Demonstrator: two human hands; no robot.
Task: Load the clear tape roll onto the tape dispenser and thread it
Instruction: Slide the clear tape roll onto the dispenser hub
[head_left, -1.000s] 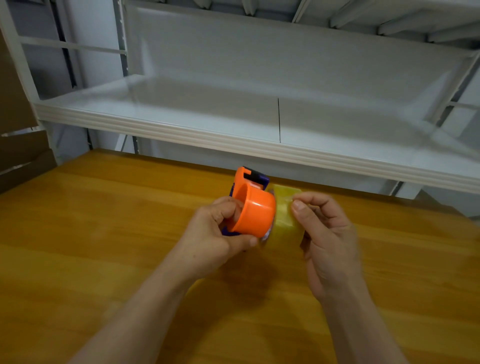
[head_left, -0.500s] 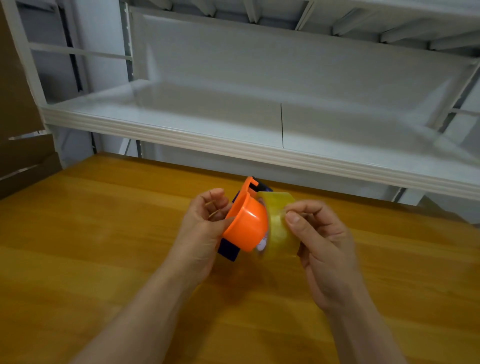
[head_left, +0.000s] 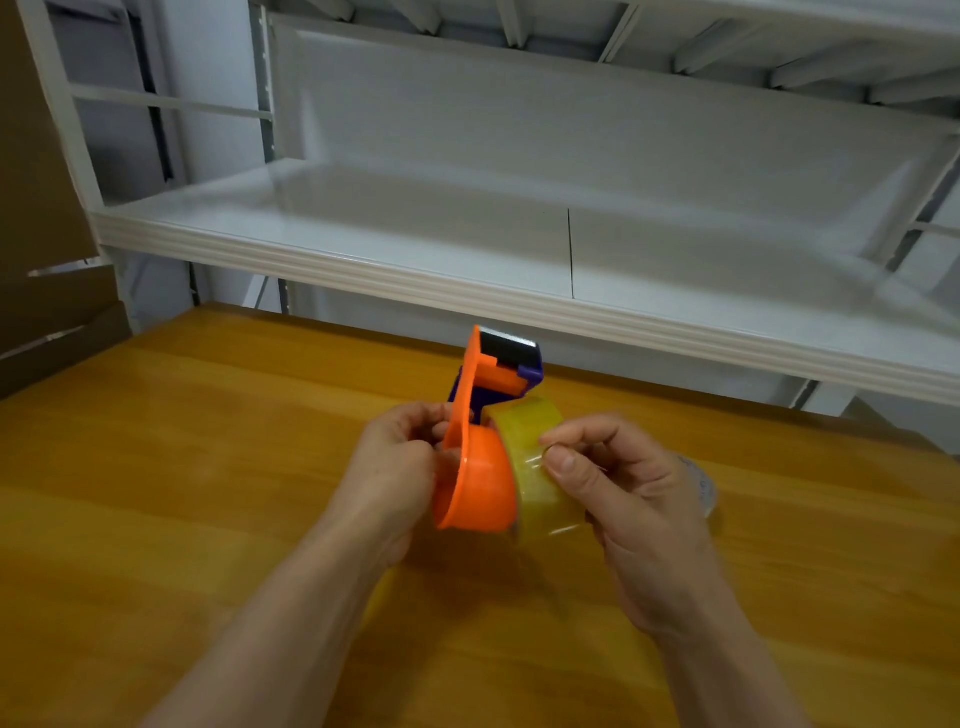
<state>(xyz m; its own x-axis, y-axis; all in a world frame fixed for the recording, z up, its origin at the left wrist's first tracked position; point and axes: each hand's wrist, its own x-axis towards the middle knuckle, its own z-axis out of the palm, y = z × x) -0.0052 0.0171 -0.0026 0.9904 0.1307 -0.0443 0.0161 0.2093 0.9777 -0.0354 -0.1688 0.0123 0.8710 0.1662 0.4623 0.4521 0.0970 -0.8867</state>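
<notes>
Desk (head_left: 156, 493) beneath both hands; nothing resting on it near fingers.
Tape dispenser (head_left: 475, 483) held above desk, cutter end up and away; left hand (head_left: 395, 467) curled round its far side, fingers closed on frame.
Clear tape roll (head_left: 540, 467) against dispenser hub, just right of it; right hand (head_left: 623, 493) fingers (head_left: 563, 460) pinching roll's outer face.
Risk: roll seated crooked, slipping off hub; loose end resticking or hard to find on clear film; blade near fingers during threading.

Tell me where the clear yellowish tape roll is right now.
In the head view, the clear yellowish tape roll sits centre frame above the wooden table, pressed against the orange plastic tape dispenser, pinched by the right hand.
</notes>
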